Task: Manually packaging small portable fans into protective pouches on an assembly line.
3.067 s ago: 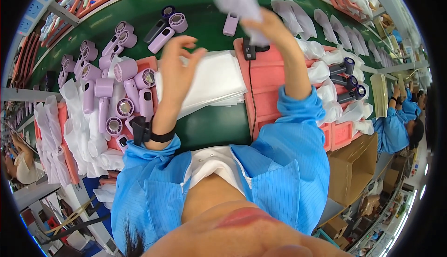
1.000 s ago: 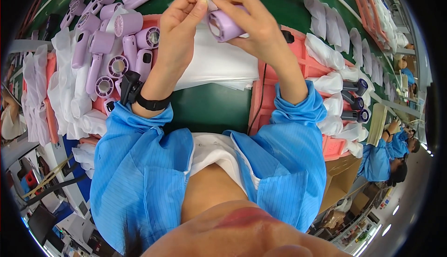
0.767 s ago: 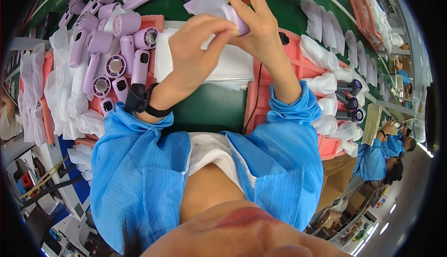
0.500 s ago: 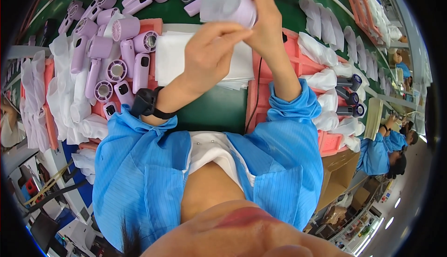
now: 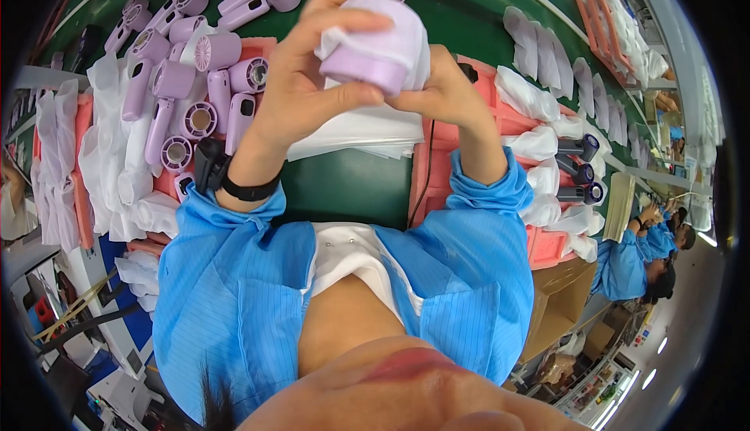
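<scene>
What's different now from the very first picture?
The left hand was empty; now it has moved right to meet the right hand, and both grip a purple fan partly covered in white wrap. The white stack and the fan pile at left stayed put.

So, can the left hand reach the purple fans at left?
Probably not immediately: the left hand and right hand hold a partly wrapped fan, though nothing seems to block the purple fans.

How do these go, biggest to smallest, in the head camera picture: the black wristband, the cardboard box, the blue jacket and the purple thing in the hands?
1. Blue jacket
2. Purple thing and cardboard box: too alike to rank, and both are partly hidden
3. Black wristband
</scene>
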`<move>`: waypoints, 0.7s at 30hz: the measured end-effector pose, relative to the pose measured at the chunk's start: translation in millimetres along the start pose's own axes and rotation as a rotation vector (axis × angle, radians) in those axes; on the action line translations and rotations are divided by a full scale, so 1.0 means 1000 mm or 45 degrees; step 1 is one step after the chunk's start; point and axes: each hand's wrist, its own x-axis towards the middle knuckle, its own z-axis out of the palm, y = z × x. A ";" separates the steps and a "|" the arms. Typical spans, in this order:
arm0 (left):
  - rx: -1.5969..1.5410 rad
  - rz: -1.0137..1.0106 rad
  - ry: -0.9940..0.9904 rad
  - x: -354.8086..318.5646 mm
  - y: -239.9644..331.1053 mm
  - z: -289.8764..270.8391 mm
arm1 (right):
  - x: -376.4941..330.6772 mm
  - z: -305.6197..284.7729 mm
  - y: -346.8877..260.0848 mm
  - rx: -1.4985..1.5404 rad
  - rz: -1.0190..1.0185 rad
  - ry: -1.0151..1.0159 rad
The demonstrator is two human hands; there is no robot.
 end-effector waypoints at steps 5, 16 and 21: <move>0.244 -0.062 0.513 -0.007 -0.013 0.002 | 0.006 0.002 -0.006 -0.849 0.222 0.394; 0.456 -0.331 0.755 -0.005 -0.004 -0.008 | -0.002 -0.011 -0.021 0.368 0.832 -0.086; 0.858 -0.350 0.400 -0.018 -0.041 -0.019 | -0.018 -0.057 0.049 0.209 0.982 0.183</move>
